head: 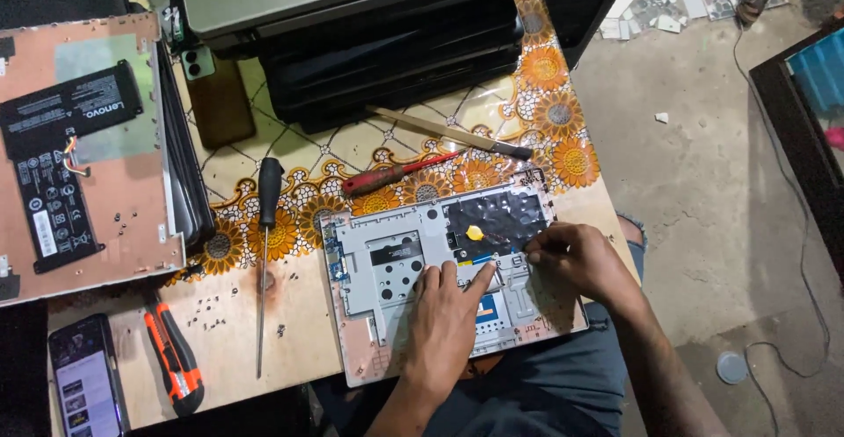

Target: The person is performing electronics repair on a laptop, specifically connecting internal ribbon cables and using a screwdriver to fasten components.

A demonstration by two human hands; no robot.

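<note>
Laptop base (396, 270), a flat pinkish shell with grey metal plates and a black matte sheet, lies at the table's (229, 349) near edge on the person's lap side. Left hand (444, 318) presses flat on it, fingers spread, forefinger extended. Right hand (576, 257) pinches fingertips together at the sheet's edge. A black-handled screwdriver (264, 261) lies left.

Soft even daylight, mild glare on the glossy tablecloth (536, 94), slight blur throughout.
</note>
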